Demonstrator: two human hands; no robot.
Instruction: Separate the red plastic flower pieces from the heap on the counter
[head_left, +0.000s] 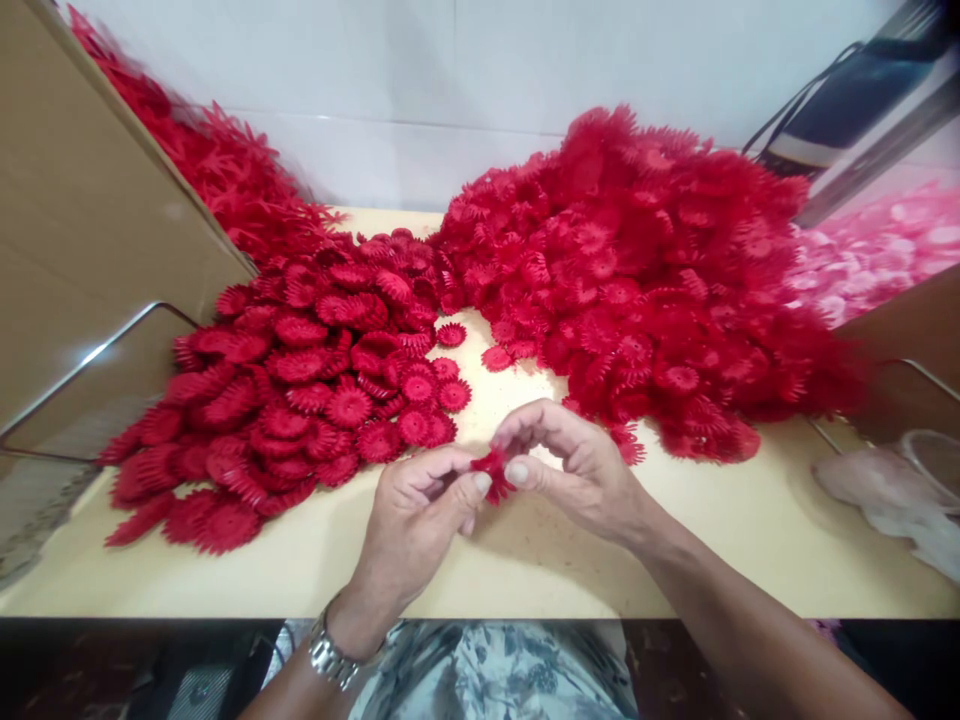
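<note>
Between my two hands, over the front of the pale yellow table (pixel 570 570), is a small red artificial flower piece (pixel 495 478) with a toothed edge. My left hand (pixel 424 515), with a metal watch at the wrist, pinches its left side between thumb and fingers. From the other side, the thumb and curled fingers of my right hand (pixel 574 465) grip it too. Close by on the left lies a pile of thick, round red flower pieces (pixel 300 390). Behind my right hand rises a larger heap of thin red petal pieces (pixel 637 270).
Cardboard panels stand at the left (pixel 97 150) and right. Spiky red pieces (pixel 232 180) are heaped at the back left, and pink pieces (pixel 885 240) lie beyond the right panel. A clear plastic bag (pixel 877 490) rests near the right edge. A tiled wall (pixel 375 80) closes the back.
</note>
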